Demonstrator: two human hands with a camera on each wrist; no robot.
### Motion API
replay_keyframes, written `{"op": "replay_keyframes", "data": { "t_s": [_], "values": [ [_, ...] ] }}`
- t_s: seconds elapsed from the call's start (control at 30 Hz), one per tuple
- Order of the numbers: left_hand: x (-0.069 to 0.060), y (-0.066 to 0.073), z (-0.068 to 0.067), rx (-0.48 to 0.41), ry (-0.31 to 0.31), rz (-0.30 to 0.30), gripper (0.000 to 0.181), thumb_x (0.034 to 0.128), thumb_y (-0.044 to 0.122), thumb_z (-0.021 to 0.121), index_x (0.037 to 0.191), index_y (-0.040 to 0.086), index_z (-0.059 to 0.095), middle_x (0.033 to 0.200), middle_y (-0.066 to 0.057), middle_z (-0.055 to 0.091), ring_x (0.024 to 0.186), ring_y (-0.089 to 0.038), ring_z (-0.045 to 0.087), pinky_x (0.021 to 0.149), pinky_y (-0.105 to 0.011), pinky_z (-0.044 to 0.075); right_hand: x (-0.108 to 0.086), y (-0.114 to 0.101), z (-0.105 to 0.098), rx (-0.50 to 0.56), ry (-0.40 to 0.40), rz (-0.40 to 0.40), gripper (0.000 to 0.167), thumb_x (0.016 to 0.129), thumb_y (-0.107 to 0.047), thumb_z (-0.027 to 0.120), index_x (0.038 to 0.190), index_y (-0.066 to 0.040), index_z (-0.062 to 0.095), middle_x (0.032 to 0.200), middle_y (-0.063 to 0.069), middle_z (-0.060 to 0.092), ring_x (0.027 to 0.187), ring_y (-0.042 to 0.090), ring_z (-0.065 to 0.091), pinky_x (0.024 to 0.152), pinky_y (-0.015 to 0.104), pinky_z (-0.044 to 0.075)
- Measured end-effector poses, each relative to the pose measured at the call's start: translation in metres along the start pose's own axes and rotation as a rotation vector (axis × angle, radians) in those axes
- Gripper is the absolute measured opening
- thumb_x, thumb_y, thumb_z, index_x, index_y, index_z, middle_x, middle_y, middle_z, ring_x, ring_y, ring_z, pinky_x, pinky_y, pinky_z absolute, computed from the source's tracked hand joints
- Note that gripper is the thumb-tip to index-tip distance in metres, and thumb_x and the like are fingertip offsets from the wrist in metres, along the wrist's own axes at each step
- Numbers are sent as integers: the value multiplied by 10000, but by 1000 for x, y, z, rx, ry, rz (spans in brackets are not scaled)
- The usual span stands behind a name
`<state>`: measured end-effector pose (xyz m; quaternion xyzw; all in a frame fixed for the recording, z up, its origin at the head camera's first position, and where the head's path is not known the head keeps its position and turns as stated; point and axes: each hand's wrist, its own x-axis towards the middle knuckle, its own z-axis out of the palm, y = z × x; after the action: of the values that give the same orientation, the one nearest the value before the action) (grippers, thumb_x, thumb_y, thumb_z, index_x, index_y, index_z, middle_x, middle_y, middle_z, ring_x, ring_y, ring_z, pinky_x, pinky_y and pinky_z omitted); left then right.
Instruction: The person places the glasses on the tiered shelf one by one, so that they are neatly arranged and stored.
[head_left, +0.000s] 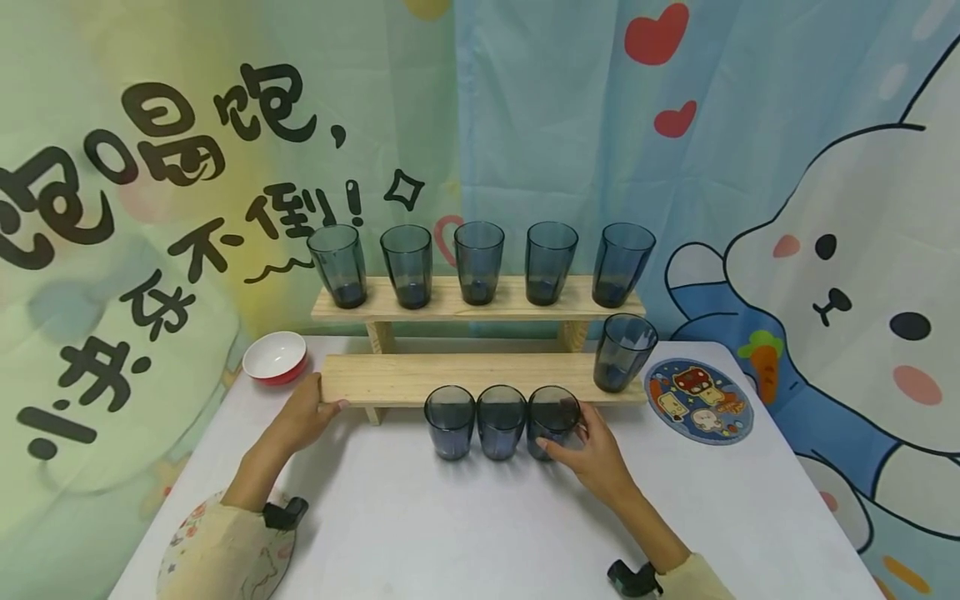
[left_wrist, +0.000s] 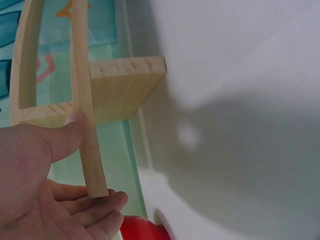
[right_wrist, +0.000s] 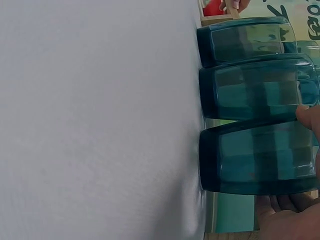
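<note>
My right hand (head_left: 600, 462) grips a blue-tinted drinking glass (head_left: 551, 421), the rightmost of three standing side by side on the white table; its thumb is at the front, its fingers behind. Beside that glass stand a middle glass (head_left: 502, 421) and a left glass (head_left: 450, 421). In the right wrist view, the gripped glass (right_wrist: 260, 157) has its base on the table. My left hand (head_left: 303, 412) holds the left end of the lower board of a two-tier wooden shelf (head_left: 450, 379). In the left wrist view, the thumb presses the board (left_wrist: 90, 155) and the fingers curl past its end.
Several matching glasses (head_left: 478, 262) line the upper board (head_left: 450, 310). One glass (head_left: 622, 354) stands at the lower board's right end. A red-and-white bowl (head_left: 275, 358) sits left of the shelf, a round blue patterned mat (head_left: 701, 402) to the right. Another round mat (head_left: 273, 558) lies under the left forearm.
</note>
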<state>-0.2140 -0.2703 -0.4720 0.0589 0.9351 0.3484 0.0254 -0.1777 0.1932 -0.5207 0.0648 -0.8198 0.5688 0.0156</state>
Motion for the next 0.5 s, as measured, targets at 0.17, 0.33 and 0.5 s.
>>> {"op": "replay_keyframes", "data": {
  "t_s": [0.17,0.33,0.5],
  "values": [
    [0,2,0,0,-2,-2,637,1030,118,675,1416,-256,332,1356,-421,486,1312,-543,495,1121,-668,387,-5,-7,-5,-16,-4,5,771,871,-199,891,1491,-14,471,1493,179,508,1468,365,462,1250,487,328],
    [-1,3,-1,2,0,6,645,1029,120,675,1417,-259,327,1353,-424,484,1298,-537,501,1113,-669,393,-7,-26,-15,-23,-12,-3,846,888,-237,877,1554,-12,406,1568,193,448,1498,388,425,1257,501,306],
    [0,1,-1,-3,1,16,644,1028,127,679,1418,-254,337,1348,-415,491,1293,-526,506,1116,-669,390,-6,-45,-25,-35,1,-33,903,898,-272,869,1599,-31,353,1601,181,411,1518,407,398,1254,485,302]
  ]
}}
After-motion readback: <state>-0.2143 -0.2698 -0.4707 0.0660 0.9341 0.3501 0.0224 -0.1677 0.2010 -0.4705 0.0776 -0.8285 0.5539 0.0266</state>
